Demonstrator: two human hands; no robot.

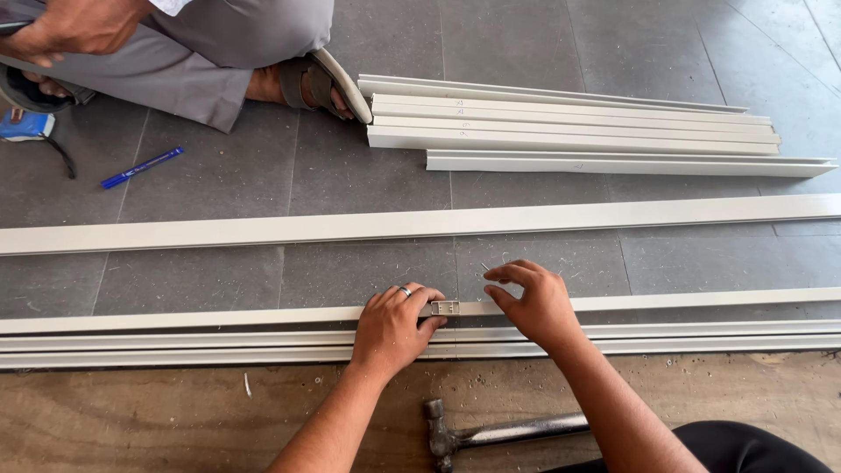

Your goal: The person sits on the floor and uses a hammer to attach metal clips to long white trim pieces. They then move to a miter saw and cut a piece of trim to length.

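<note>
Nearest the camera, a hammer [499, 432] lies untouched on a wooden board [175, 420], its head between the person's forearms. Just beyond it, long pale rails [175, 337] run side by side across the floor [219, 175]. The left hand [392, 328] rests on these rails, fingers curled, its fingertips pressing a small metal bracket [444, 307] that sits on the top rail. The right hand [533, 300] hovers just right of the bracket, thumb and forefinger pinched on what looks like a small nail or screw [484, 266], too thin to tell which.

Judging by this, the bracket is placed and held but not yet fastened; the fastener is not in it, and the hammer is not in hand.

Farther off, another long rail [420, 224] lies alone, and a stack of shorter profiles [569, 127] beyond it. A second person sits at top left, a sandalled foot [315, 83] touching the stack. A blue pen [142, 166] lies near them.
</note>
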